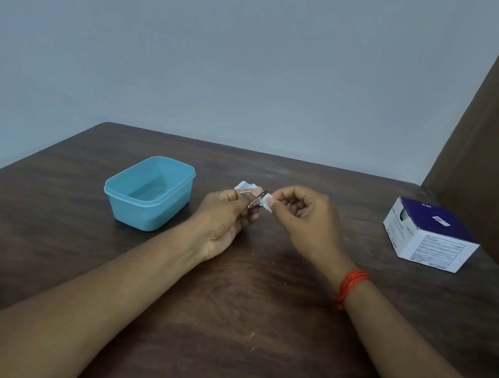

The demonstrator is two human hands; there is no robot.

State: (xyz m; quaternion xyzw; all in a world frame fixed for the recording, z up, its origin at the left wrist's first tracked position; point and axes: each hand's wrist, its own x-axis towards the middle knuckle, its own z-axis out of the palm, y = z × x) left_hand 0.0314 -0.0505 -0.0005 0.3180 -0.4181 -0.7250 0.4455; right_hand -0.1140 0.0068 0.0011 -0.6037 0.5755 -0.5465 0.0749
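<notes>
The 2 hands meet just above the middle of the worktop (235, 319). The left hand (230, 212) pinches a small metal tool (256, 201); the right hand (305, 222) pinches a white pad (266, 206) against its tip. I'd judge the tool light, stiff and slick, best gripped on its flat sides. The pad looks soft, limp and easily dropped.
</notes>
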